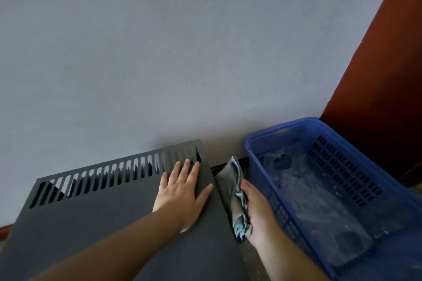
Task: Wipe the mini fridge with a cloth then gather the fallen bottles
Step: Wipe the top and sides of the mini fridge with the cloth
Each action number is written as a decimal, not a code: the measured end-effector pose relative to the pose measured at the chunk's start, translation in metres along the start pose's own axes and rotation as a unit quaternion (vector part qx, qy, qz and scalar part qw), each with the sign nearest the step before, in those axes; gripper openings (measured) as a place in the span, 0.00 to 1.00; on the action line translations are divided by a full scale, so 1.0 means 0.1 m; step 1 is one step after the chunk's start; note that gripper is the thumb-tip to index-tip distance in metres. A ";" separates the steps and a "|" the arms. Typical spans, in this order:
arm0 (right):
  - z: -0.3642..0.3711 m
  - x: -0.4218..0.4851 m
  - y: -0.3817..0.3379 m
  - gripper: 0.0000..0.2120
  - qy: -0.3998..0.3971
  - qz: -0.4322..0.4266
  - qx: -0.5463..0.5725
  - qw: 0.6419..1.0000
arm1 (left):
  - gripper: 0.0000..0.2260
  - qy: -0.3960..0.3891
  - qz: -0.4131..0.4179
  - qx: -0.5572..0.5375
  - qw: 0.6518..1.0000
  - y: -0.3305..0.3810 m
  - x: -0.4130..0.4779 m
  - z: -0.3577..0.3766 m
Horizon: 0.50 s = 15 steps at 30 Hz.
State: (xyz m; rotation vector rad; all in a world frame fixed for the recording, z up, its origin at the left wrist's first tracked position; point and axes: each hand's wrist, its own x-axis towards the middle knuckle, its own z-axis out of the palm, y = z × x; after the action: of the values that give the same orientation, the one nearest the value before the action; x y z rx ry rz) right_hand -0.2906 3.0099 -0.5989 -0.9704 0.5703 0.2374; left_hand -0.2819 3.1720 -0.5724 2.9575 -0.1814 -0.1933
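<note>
The dark grey mini fridge (114,219) fills the lower left, its top seen from above with a row of vent slots along the back. My left hand (182,191) lies flat on that top near the right rear corner, fingers spread. My right hand (255,207) presses a crumpled grey-blue cloth (235,191) against the fridge's right side, in the narrow gap beside a blue basket. Clear plastic bottles (303,187) lie inside the basket, hard to tell apart.
The blue slotted plastic basket (258,143) stands close to the fridge's right side. A pale grey wall (182,52) rises right behind both. A dark red door or panel (383,75) stands at the far right.
</note>
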 end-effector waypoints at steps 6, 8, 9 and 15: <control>0.07 0.49 0.04 0.14 -0.031 -0.009 0.024 0.999 | 0.41 0.002 -0.013 0.019 1.000 0.08 0.06 0.04; 0.20 0.63 -0.04 0.11 -0.063 -0.042 0.010 0.997 | 0.40 0.002 -0.013 0.027 1.000 0.09 0.07 0.05; 0.28 0.69 -0.10 0.11 -0.080 -0.063 -0.009 0.995 | 0.38 0.003 -0.013 0.029 0.999 0.08 0.08 0.06; 0.40 1.25 0.14 0.16 -0.136 -0.111 -0.198 0.964 | 0.34 0.009 -0.017 0.032 0.999 0.04 0.09 0.12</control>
State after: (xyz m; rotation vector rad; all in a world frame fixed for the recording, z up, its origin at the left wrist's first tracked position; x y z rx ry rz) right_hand -0.1795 3.0433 -0.6611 -1.3529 0.1590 0.2845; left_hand -0.2748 3.1648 -0.5848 3.0273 -0.1364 -0.1695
